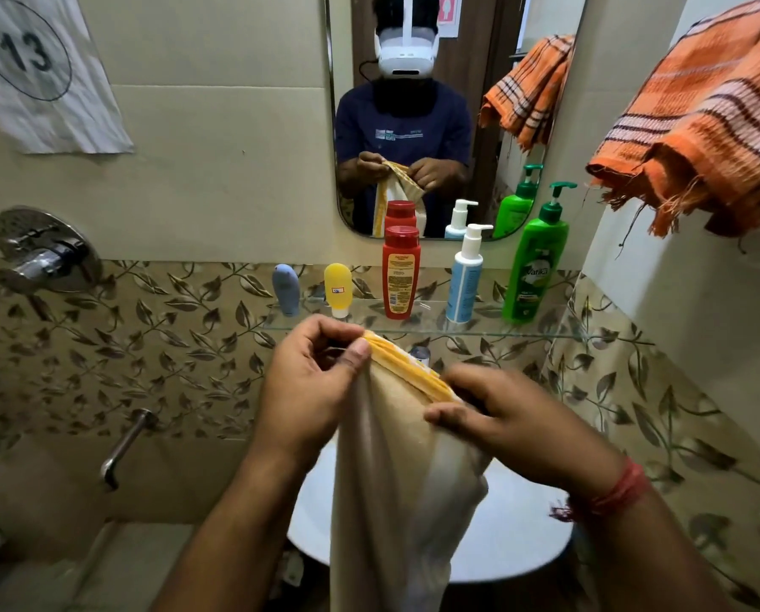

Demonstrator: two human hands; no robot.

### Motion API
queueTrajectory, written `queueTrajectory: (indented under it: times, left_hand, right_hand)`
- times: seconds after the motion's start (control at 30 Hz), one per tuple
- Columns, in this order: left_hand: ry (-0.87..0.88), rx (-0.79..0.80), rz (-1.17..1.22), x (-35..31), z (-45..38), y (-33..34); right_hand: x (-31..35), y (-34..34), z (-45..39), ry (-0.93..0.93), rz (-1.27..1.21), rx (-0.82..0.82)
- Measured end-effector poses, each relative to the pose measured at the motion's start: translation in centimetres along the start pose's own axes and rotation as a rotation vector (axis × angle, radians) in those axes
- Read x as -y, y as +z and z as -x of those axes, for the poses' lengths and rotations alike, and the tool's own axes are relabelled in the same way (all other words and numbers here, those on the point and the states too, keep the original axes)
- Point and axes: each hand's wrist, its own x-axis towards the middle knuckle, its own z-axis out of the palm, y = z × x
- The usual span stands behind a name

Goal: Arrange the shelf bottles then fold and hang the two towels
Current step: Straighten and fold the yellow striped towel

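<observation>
A cream towel with a yellow-striped border [395, 470] hangs down in front of me over the basin. My left hand [312, 386] pinches its top edge at the left, and my right hand [501, 417] grips the same edge at the right. On the glass shelf [590, 335] stand, left to right, a blue tube [286, 289], a yellow tube [338, 289], a red bottle [401, 272], a white-and-blue pump bottle [465, 276] and a green pump bottle [537, 262]. An orange striped towel [704, 121] hangs at the upper right.
A mirror [457, 59] above the shelf reflects a person and the bottles. The white basin [515, 536] lies below my hands. A chrome shower mixer [45, 254] and spout [124, 448] sit on the left wall, beside a paper marked 13 [38, 68].
</observation>
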Motion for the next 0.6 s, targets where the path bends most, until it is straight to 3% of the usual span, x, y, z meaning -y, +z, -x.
queueTrajectory:
  times: [0.27,0.6]
  left_hand:
    - [-0.020,-0.047,0.073,1.1,-0.6,0.9]
    - [0.122,-0.049,0.155,0.6,-1.4,0.8]
  right_hand:
    - [-0.4,-3.3,0.8,-0.044,0.486,0.017]
    - [-1.4,-2.8,1.0,-0.328,0.463,-0.309]
